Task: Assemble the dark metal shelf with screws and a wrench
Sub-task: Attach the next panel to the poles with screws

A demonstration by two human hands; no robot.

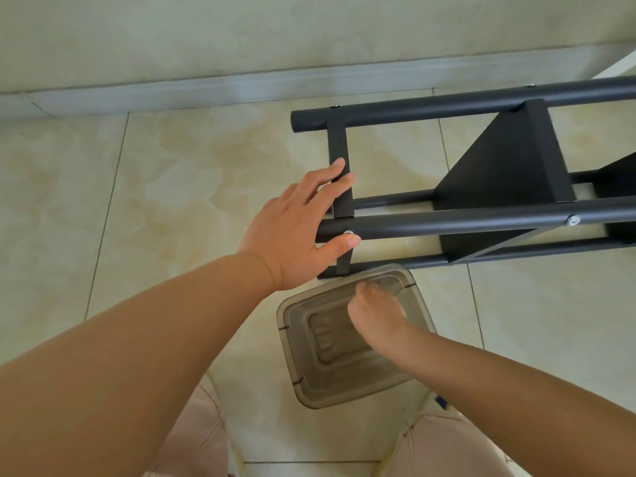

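- Knees [192, 438] in pale trousers frame a smoky plastic tub [344, 383] on the floor tiles.
- Right hand [377, 313] dips into that tub; blurred, so whether it pinches a screw I cannot tell.
- Left hand [296, 225], fingers straight, steadies the dark metal shelf [481, 220], which lies on its side, tubes running left-right.
- Screw hole [348, 233] sits just above the tub; four screw heads visible.

No legible text or labels

Glossy beige marble-look floor tiles [172, 187], grey skirting [206, 87], pale wall [241, 32], soft daylight.
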